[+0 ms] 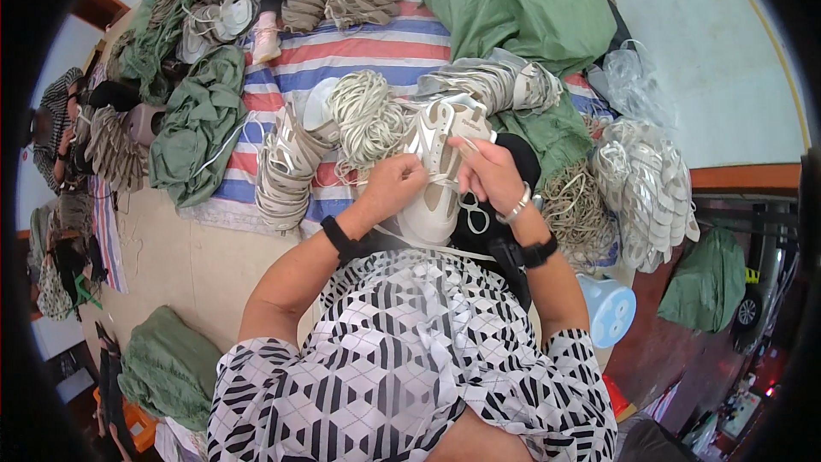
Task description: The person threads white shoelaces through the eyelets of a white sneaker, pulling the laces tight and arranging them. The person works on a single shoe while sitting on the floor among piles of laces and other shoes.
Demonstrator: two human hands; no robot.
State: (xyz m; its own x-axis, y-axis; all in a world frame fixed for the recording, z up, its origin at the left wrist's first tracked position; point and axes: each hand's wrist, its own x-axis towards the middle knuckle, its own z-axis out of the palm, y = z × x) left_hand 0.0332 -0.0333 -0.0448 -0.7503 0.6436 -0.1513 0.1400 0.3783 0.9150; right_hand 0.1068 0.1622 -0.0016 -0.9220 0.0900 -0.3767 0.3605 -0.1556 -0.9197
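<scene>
A white and beige shoe upper (430, 216) lies over my lap, its rounded toe end toward me. Above its left side my left hand (396, 185) is closed, thumb and forefinger pinching a pale shoelace (443, 180) at the eyelets. My right hand (493, 173) is closed too, its fingers pinched on the lace at the upper's right side. A loop of lace hangs below the right hand. The fingertips partly hide the lace. Just beyond my left hand sits a heap of bundled cream laces (366, 115).
Stacked shoe uppers (286, 173) stand on the striped sheet (359, 53) at left; more uppers (646, 192) lie at right. Green sacks (522, 13) surround the work spot. A blue and white stool (607, 310) is by my right elbow. Other people sit at the far side and far left.
</scene>
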